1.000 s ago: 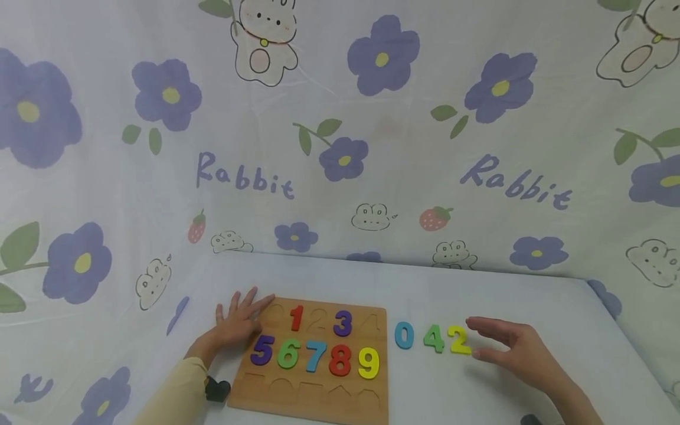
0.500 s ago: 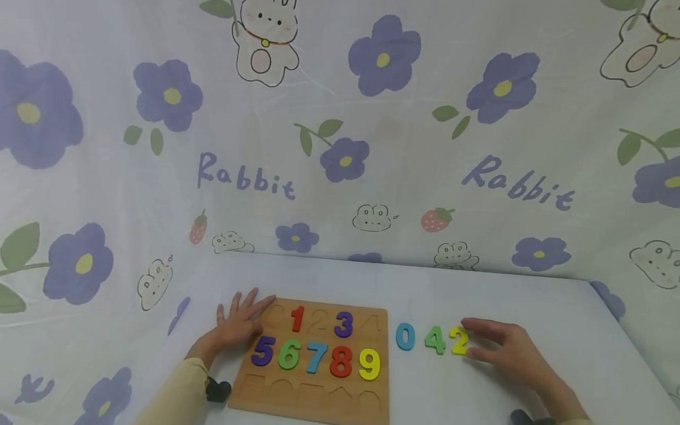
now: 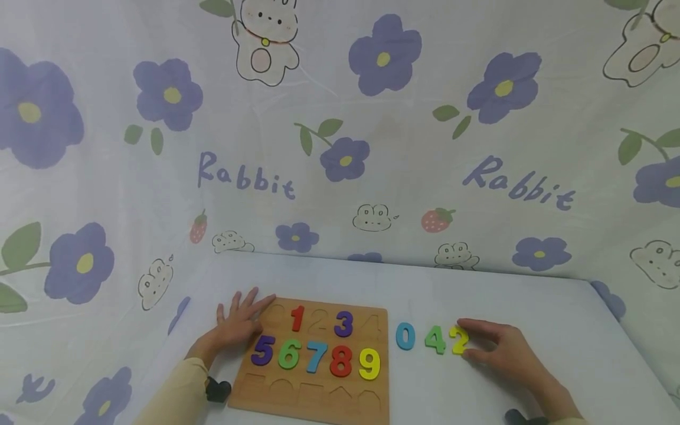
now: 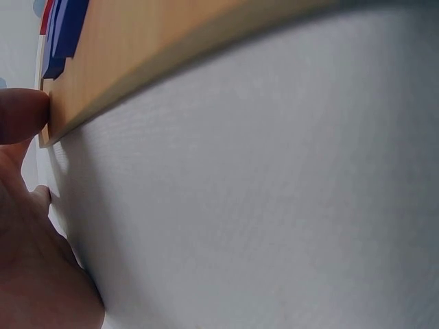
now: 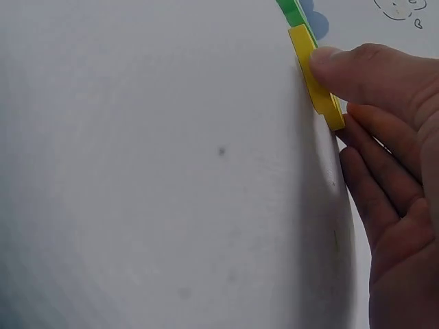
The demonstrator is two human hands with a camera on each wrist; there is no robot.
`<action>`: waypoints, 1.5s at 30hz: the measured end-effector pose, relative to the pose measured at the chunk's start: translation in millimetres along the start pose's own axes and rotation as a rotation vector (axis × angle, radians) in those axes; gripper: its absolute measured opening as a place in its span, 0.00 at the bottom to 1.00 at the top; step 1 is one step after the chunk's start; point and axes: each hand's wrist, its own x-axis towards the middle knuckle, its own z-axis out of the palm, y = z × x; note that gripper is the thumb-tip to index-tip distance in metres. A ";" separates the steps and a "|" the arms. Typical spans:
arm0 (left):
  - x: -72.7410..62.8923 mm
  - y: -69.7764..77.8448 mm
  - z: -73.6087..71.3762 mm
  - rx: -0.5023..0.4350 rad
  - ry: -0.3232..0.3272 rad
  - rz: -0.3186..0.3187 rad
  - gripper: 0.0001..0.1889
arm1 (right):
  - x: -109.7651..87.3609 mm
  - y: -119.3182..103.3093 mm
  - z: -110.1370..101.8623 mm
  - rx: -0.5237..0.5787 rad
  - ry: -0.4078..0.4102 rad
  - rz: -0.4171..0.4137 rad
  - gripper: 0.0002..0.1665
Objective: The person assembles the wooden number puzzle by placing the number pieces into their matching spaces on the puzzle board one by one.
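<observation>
A wooden number puzzle board (image 3: 305, 392) lies on the white table, bearing the raised numbers 1, 3 and 5 through 9. My left hand (image 3: 236, 327) rests at its upper left corner, fingers spread and thumb against the edge; the left wrist view shows the thumb (image 4: 24, 115) touching the wood. Right of the board, a blue number 0 (image 3: 405, 336), a green number 4 (image 3: 435, 340) and a yellow number 2 (image 3: 459, 340) stand in a row. My right hand (image 3: 504, 351) pinches the yellow 2 between thumb and fingers, seen edge-on in the right wrist view.
Recesses for 0, 2 and 4 show in the board's top row, and shape outlines (image 3: 310, 392) run along its bottom row. Behind the table (image 3: 531, 307) hangs a flowered curtain (image 3: 404, 124) with rabbit drawings.
My right hand has moved left onto the yellow 2, and its thumb and fingers have closed in on it. The left hand and the board have stayed put.
</observation>
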 end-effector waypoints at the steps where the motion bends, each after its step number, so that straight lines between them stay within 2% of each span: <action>1: -0.3 -0.2 0.1 0.001 0.006 0.004 0.41 | -0.3 -0.7 0.3 -0.001 0.004 0.000 0.38; 5: -1.1 0.6 -0.7 -0.002 0.009 0.004 0.40 | -1.2 -2.5 1.6 0.001 0.022 0.002 0.37; 13: 5.7 -8.8 3.0 0.027 0.002 0.003 0.41 | -6.0 -15.2 1.5 0.007 0.089 -0.008 0.37; 20: 9.7 -11.3 2.1 0.027 0.017 0.012 0.41 | -7.6 -62.3 2.6 0.013 0.183 -0.115 0.35; 29: 4.6 -1.2 -1.6 -0.002 0.014 0.015 0.41 | -3.6 -123.0 11.8 0.052 0.226 -0.153 0.34; 32: 3.7 -0.3 -2.5 -0.022 0.016 0.025 0.40 | -0.8 -135.8 17.1 0.060 0.228 -0.152 0.35; 38: 2.5 2.3 -2.7 0.001 0.005 0.002 0.41 | 8.0 -156.1 31.4 0.096 0.225 -0.153 0.34; 41: 8.4 -6.8 2.3 0.019 0.016 0.002 0.41 | 15.1 -167.7 39.3 0.105 0.220 -0.168 0.33; 45: 6.9 -5.3 1.9 0.016 0.007 -0.013 0.40 | 25.7 -182.6 50.0 0.118 0.195 -0.199 0.33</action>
